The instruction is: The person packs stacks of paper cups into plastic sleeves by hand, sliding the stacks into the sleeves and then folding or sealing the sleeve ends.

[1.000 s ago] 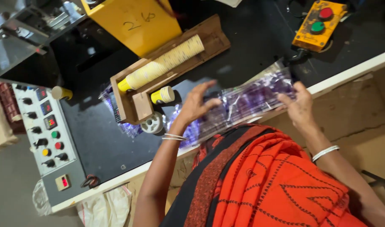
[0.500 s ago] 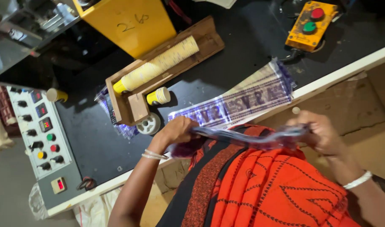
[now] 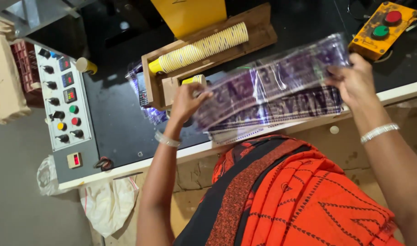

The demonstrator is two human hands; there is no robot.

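My left hand [image 3: 186,101] and my right hand [image 3: 354,80] each pinch one end of a long clear plastic sleeve with purple print [image 3: 267,82], stretched between them above the black worktop [image 3: 117,123]. A stack of similar printed sleeves [image 3: 281,114] lies on the worktop right under it, near the front edge. Behind my left hand stands a wooden trough [image 3: 258,34] holding a long row of nested yellow paper cups [image 3: 204,48]. A short stack of cups [image 3: 193,80] sits just beside my left fingers.
A grey control panel with knobs and coloured buttons [image 3: 65,100] is at the left. A yellow box with a red and a green button [image 3: 384,27] sits at the far right. A single yellow cup [image 3: 86,66] stands near the panel. White bags [image 3: 108,205] hang below the table edge.
Both hands have lifted one sleeve from the pile, drawn it toward my body, then raised it again over the worktop, stretched flat between them.
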